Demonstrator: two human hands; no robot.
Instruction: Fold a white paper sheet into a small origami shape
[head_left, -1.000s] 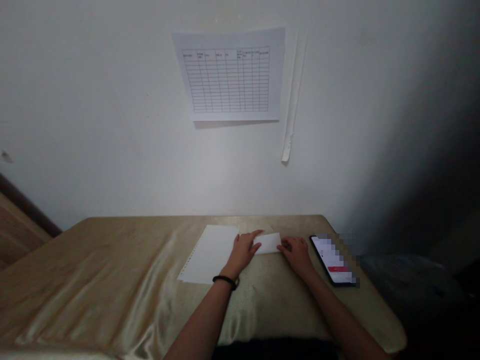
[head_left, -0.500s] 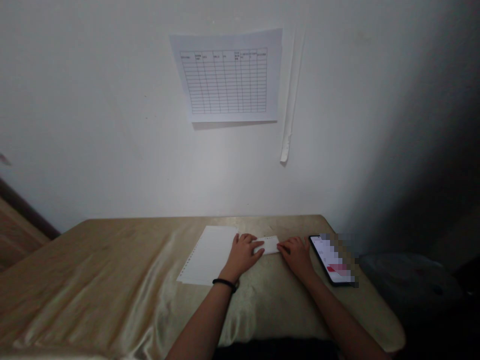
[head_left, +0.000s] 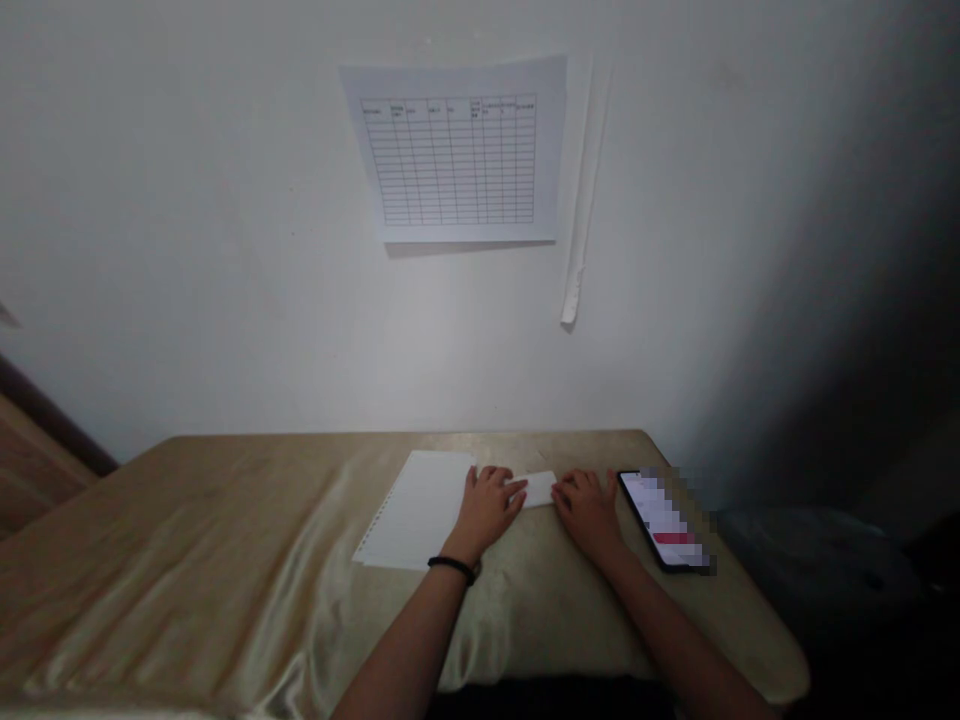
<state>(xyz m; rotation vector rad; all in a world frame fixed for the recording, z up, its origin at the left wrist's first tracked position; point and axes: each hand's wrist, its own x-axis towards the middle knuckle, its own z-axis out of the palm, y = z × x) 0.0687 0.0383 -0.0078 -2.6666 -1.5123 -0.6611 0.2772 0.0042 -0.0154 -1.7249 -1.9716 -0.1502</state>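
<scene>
Lower centre: left hand (head_left: 487, 505) and right hand (head_left: 589, 505) press a folded slip (head_left: 540, 488) flat on the worktop (head_left: 225, 520), fingers released, grasping nothing. Phone (head_left: 664, 518) just right. Wall chart (head_left: 457, 150) upper centre (writing unreadable).

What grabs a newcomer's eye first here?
The two hands meet mid-table: the left hand and the right hand each rest on an end of a small white slip of paper. Just right of them a phone lies with its screen lit, and to the left lies a white punched sheet on the satin-covered table. Above, a gridded chart hangs on the wall.
</scene>
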